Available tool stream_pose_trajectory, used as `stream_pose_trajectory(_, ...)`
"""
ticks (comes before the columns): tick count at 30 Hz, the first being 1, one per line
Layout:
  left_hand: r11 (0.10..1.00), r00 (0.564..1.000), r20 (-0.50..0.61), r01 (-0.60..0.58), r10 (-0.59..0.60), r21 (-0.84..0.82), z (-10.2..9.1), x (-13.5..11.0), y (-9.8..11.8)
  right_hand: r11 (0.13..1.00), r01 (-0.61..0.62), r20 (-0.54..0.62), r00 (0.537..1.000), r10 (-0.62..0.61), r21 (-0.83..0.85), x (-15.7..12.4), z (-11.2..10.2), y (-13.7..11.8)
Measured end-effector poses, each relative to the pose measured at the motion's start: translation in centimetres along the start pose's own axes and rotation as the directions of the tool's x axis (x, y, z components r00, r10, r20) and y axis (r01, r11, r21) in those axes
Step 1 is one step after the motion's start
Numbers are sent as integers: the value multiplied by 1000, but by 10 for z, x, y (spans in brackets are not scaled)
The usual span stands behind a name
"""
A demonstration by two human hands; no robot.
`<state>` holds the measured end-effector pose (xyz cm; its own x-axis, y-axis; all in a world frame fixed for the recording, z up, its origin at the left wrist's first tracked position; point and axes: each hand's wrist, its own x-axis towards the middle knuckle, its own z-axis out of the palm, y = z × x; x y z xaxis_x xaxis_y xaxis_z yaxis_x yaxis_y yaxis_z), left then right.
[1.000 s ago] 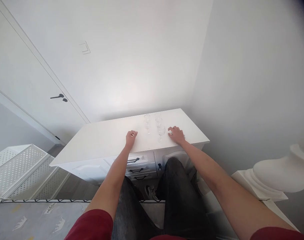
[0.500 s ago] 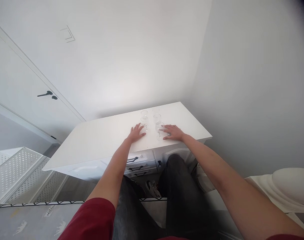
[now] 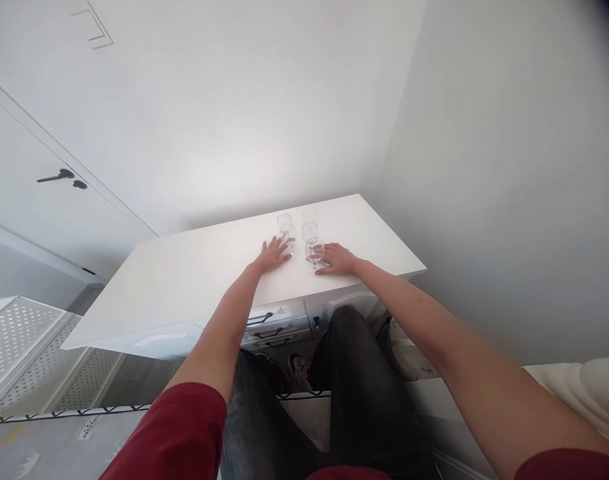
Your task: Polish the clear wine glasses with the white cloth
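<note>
The right hand [image 3: 338, 259] is held palm down over the top of the white cabinet [image 3: 199, 280], its fingers spread apart and its thumb near the foot of the nearest stemmed glass [image 3: 315, 250]; fingers are seen through the bowl, and whether the glass is touched cannot be told. The left hand [image 3: 273, 256] is held flat over the cabinet top, fingers fanned, just beside the left row of glasses [image 3: 285, 221]; contact there cannot be made out either. Both arms are stretched across the cabinet's front edge. The glasses are stood upright in two rows right of the cabinet's middle, those farther back being faint. In front of the cabinet, at left, grey fabric [image 3: 49, 457] is marked by a label [image 3: 88, 428] on which "PREST" can be read, its ending unclear; lettering on a round white object [image 3: 404, 350] below the cabinet's right end is too small to be read. The cabinet's drawers [image 3: 284, 311] are partly covered by the left forearm, and a perforated white unit [image 3: 19, 347] off the cabinet's left end is cut off.
</note>
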<state>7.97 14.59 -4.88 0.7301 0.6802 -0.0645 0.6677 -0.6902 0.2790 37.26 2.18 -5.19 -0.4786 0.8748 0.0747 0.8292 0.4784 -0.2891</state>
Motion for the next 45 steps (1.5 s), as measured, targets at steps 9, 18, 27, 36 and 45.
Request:
stream_pose_trajectory(9,1000,1000,0,-26,26,11,5,2,-4,1000,-31,2,1000,31,0,12,1,-8)
stream_pose_trajectory(18,999,998,55,-36,35,18,-3,-13,-11,997,-70,27,997,71,-24,16,-3,-20)
stream_pose_trajectory(27,1000,998,55,16,-17,23,-20,-94,-62,1000,-23,10,1000,23,-12,61,18,-42)
stream_pose_trajectory(36,994,994,31,106,-107,21,-31,-176,-116,995,101,28,995,-101,3,134,44,-107)
stream_pose_trajectory(45,978,979,6,205,-205,40,-37,-221,-158,990,139,51,989,-139,7,201,69,-170)
